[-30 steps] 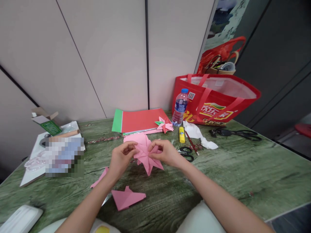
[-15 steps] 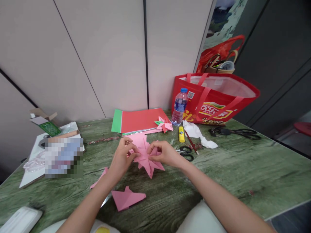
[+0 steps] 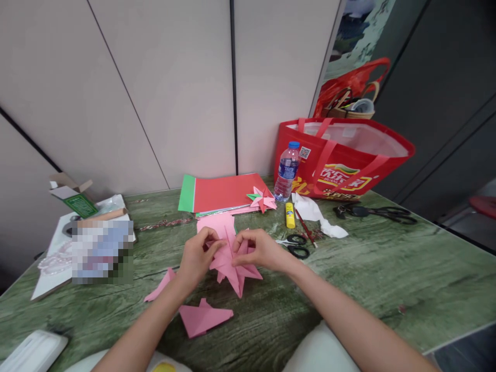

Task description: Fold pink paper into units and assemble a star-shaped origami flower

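Note:
A pink folded paper star (image 3: 234,268) with pointed flaps is held just above the green table (image 3: 387,268), between both my hands. My left hand (image 3: 197,257) pinches its left side with fingers closed. My right hand (image 3: 258,250) grips the right side, fingers curled onto the paper. Behind the star lies a flat pink sheet (image 3: 215,223). Two more folded pink pieces rest nearer me: one (image 3: 203,318) in front and a smaller one (image 3: 160,287) to the left.
At the back are a stack of red and green paper (image 3: 220,192), a finished pink star (image 3: 263,199), a water bottle (image 3: 287,171), a yellow glue stick (image 3: 289,215), black scissors (image 3: 296,245), white tissue (image 3: 315,214) and a red bag (image 3: 344,157). A small box (image 3: 73,195) stands left.
Both hands drew slightly closer together and toward me, folding the star's flaps inward so it looks more bunched. Everything else on the table stayed put.

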Available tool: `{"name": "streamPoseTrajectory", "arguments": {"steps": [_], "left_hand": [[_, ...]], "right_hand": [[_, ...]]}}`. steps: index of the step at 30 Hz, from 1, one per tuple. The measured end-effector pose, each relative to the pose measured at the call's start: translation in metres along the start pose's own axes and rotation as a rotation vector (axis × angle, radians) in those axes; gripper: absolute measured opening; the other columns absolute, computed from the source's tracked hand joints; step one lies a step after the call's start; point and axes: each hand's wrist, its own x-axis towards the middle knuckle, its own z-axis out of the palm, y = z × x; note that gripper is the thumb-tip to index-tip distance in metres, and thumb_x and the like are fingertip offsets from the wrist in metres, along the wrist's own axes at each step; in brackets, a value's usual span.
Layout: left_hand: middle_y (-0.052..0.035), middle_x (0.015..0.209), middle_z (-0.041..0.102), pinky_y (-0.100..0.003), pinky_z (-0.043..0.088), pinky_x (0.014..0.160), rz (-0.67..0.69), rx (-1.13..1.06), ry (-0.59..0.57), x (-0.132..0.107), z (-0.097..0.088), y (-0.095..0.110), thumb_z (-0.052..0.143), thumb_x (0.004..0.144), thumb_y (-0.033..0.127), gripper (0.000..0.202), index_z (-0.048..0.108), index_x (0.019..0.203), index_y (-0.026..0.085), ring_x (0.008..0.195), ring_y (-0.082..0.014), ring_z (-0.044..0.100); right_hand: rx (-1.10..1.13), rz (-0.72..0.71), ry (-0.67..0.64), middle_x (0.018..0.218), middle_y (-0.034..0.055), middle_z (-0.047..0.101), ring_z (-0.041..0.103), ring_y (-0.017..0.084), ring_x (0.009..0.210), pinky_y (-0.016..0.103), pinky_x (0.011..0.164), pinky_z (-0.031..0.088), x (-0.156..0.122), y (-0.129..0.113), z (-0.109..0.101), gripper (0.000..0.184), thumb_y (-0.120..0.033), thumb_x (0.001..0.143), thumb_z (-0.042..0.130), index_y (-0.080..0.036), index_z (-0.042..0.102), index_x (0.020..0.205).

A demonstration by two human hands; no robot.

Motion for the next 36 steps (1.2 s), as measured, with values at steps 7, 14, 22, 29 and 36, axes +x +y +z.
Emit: {"name": "streamPoseTrajectory", "arguments": {"steps": [7, 14, 22, 29, 36], "left_hand": [[0.0011, 0.062, 0.056, -0.022, 0.036, 0.051, 0.093, 0.031, -0.018, 0.000, -0.003, 0.000, 0.060, 0.072, 0.025, 0.007, 0.061, 0.068, 0.019, 0.054, -0.0114, 0.047], [-0.0006, 0.069, 0.060, -0.024, 0.040, 0.055, 0.131, 0.028, -0.083, 0.002, -0.006, -0.001, 0.061, 0.069, 0.018, 0.012, 0.066, 0.080, 0.021, 0.057, -0.0125, 0.051], [-0.0013, 0.072, 0.053, -0.023, 0.040, 0.055, 0.043, 0.019, -0.127, 0.001, -0.004, 0.009, 0.061, 0.070, 0.023, 0.008, 0.061, 0.064, 0.018, 0.063, -0.0135, 0.051], [-0.0002, 0.064, 0.051, -0.023, 0.037, 0.054, 0.071, 0.057, -0.167, -0.001, -0.002, 0.004, 0.058, 0.074, 0.024, 0.013, 0.066, 0.065, 0.018, 0.058, -0.0124, 0.049], [0.0006, 0.055, 0.054, -0.022, 0.032, 0.049, -0.212, -0.093, -0.106, -0.001, 0.000, 0.008, 0.064, 0.066, 0.033, 0.020, 0.064, 0.058, 0.015, 0.052, -0.0116, 0.045]], "right_hand": [[-0.004, 0.078, 0.098, 0.052, -0.0045, 0.051, 0.040, 0.007, 0.048, 0.018, 0.046, 0.031, 0.002, 0.004, 0.005, 0.019, -0.027, 0.058, 0.073, -0.014, 0.059, 0.062], [-0.068, 0.052, 0.157, 0.054, -0.0045, 0.054, 0.038, 0.007, 0.048, 0.018, 0.047, 0.029, 0.002, 0.002, 0.000, 0.018, -0.025, 0.058, 0.073, -0.015, 0.059, 0.060], [-0.284, -0.092, 0.162, 0.058, -0.0038, 0.056, 0.044, 0.009, 0.053, 0.020, 0.052, 0.031, 0.000, 0.007, 0.009, 0.012, -0.019, 0.064, 0.069, -0.018, 0.058, 0.060], [-0.379, -0.114, 0.167, 0.059, -0.0038, 0.054, 0.046, 0.010, 0.057, 0.021, 0.055, 0.031, -0.002, 0.003, 0.007, 0.013, -0.019, 0.066, 0.069, -0.019, 0.057, 0.062], [-0.152, 0.028, 0.190, 0.055, -0.0070, 0.045, 0.038, 0.008, 0.050, 0.019, 0.049, 0.028, -0.001, -0.001, 0.009, 0.025, -0.023, 0.057, 0.073, -0.017, 0.049, 0.062]]}}
